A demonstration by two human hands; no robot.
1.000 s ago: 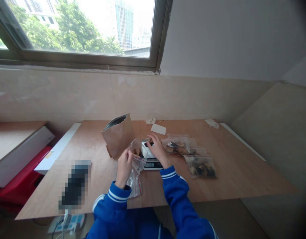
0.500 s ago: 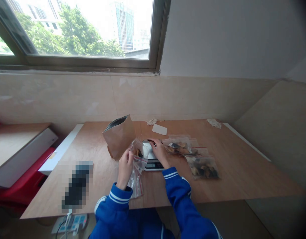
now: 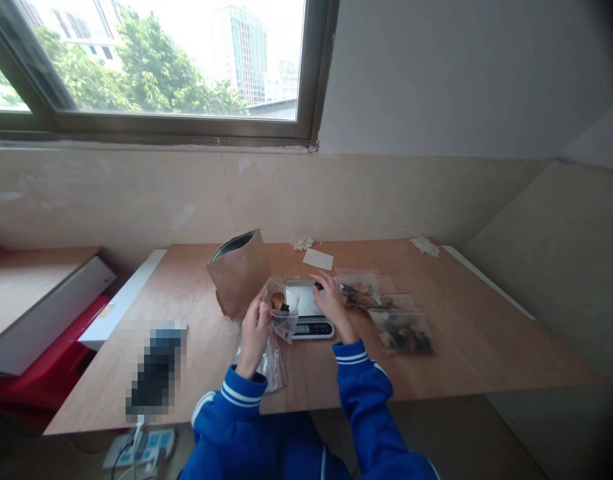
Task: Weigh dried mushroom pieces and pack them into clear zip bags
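Observation:
My left hand (image 3: pixel 255 327) pinches the edge of a clear zip bag (image 3: pixel 285 323) that holds a few brown and black dried pieces (image 3: pixel 279 302). My right hand (image 3: pixel 331 300) is over the right side of a kitchen scale (image 3: pixel 299 293), its fingers curled around a small dark dried piece (image 3: pixel 318 285). The scale has a pale metal plate and a lit display in front, whose digits I cannot read. Left of the scale stands an open brown paper pouch (image 3: pixel 241 277). Flat zip bags (image 3: pixel 272 367) lie under and in front of my left hand.
Filled zip bags (image 3: pixel 404 333) lie right of the scale. Behind it are a white card (image 3: pixel 318 259) and white crumbs (image 3: pixel 302 244); crumpled tissue (image 3: pixel 425 247) sits at the back right. A blurred-out dark object (image 3: pixel 156 370) with a cable lies left, above a power strip (image 3: pixel 145 445).
My right hand has moved right across the scale with the dark piece, uncovering more of the plate and display. The bag in my left hand has shifted slightly right.

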